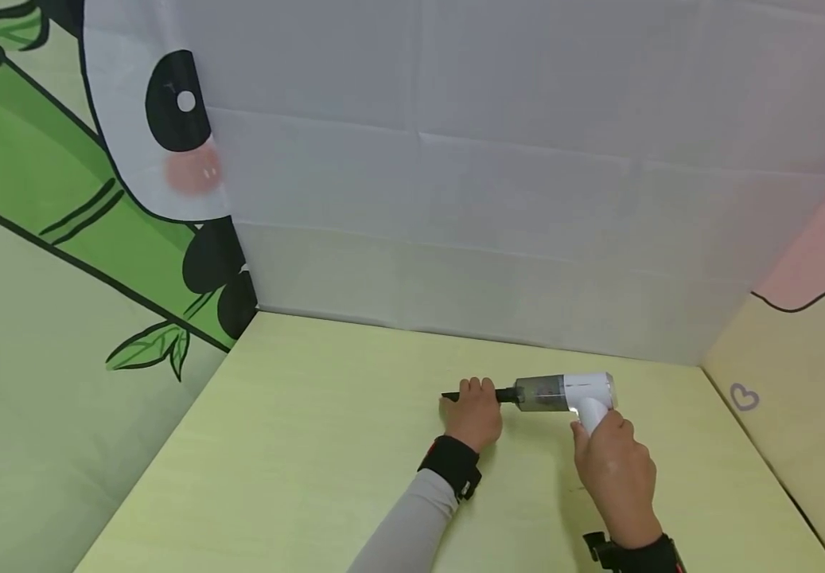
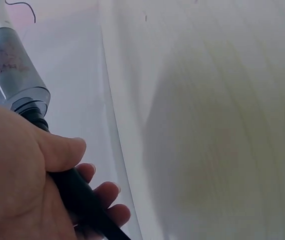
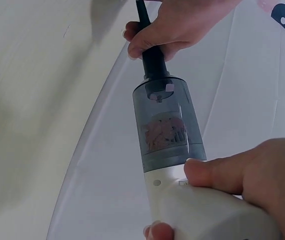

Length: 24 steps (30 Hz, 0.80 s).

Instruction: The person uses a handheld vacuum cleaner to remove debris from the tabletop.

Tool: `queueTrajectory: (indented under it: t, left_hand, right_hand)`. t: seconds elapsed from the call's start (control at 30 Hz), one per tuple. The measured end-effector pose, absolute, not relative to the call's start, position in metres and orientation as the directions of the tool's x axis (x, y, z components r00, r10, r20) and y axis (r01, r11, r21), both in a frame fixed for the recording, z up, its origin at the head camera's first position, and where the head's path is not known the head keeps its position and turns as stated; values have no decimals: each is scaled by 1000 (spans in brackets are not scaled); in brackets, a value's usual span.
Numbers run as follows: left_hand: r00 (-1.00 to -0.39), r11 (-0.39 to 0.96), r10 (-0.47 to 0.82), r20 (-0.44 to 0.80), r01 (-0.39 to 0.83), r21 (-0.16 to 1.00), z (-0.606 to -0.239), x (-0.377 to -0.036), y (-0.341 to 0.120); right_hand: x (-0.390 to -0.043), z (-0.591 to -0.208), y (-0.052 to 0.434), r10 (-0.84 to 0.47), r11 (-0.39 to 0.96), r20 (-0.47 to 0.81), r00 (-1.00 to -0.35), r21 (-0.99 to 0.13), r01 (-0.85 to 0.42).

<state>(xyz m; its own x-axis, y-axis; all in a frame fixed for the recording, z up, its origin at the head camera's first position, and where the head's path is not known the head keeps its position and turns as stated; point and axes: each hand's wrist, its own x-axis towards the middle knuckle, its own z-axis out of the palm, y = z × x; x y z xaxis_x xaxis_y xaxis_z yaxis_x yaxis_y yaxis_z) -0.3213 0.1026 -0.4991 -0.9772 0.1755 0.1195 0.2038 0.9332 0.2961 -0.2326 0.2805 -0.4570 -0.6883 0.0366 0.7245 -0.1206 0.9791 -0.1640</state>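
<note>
Handheld vacuum (image 1: 562, 392) lies level over the worktop (image 1: 312, 446) toward 1 o'clock. Right hand (image 1: 616, 469) grips its handle; left hand (image 1: 475, 414) clasps the black nozzle (image 3: 152, 57), apparently mid-fitting or removal, calling for a steady straight pull or push.

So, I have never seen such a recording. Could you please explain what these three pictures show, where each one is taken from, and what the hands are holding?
There is no machine here: a person works with two bare hands and wears three cameras. The wide picture comes from the head and looks down at a pale yellow-green table with printed cloth walls around it. The other two come from cameras on the wrists. The right hand grips the white handle of a small handheld vacuum. The left hand is curled around its black nozzle. The clear dust cup holds some pinkish bits.
</note>
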Motion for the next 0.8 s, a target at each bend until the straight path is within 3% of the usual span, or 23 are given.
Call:
queueTrajectory:
  t: [0.23, 0.6, 0.8]
  left_hand:
    - [-978, 935, 159, 134, 193, 297, -494, -331, 114]
    - [-975, 946, 122, 188, 172, 275, -487, -346, 130]
    - [-971, 947, 111, 210, 167, 273, -489, -358, 139]
  right_hand:
    - [-243, -446, 291, 52, 978, 683, -729, -183, -101]
    - [-265, -437, 304, 23, 977, 684, -729, -170, -129]
    - [-278, -442, 310, -25, 983, 758, -652, -100, -153]
